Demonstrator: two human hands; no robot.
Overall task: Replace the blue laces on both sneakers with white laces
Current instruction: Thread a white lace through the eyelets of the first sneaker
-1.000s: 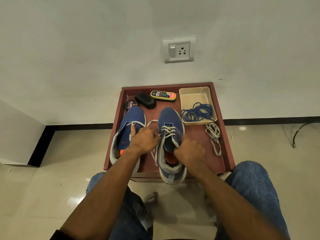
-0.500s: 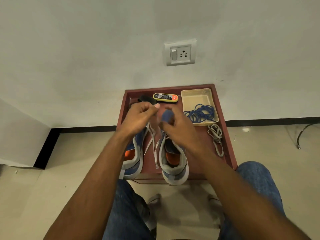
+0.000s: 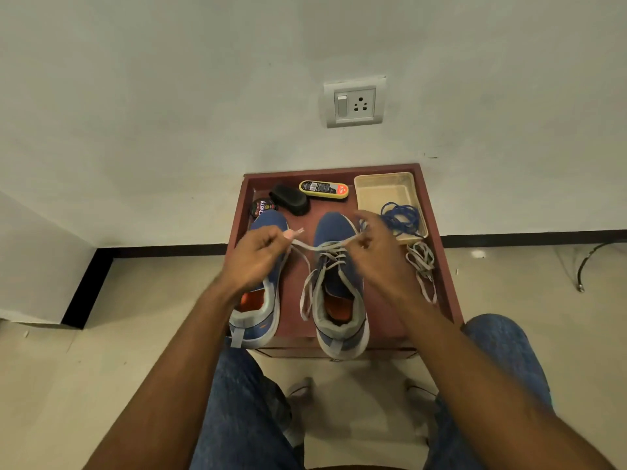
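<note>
The right sneaker on the wooden tray wears its white lace, pulled out sideways; tying or evening comes next, I'd judge. The left hand pinches one end, the right hand the other, both raised. The left sneaker sits unlaced, a spare white lace right, blue laces in the far bin

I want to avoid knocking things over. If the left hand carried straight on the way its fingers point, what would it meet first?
Probably the white lace it pinches, then the right sneaker's toe. Depth is unclear; the left hand may pass above.
</note>
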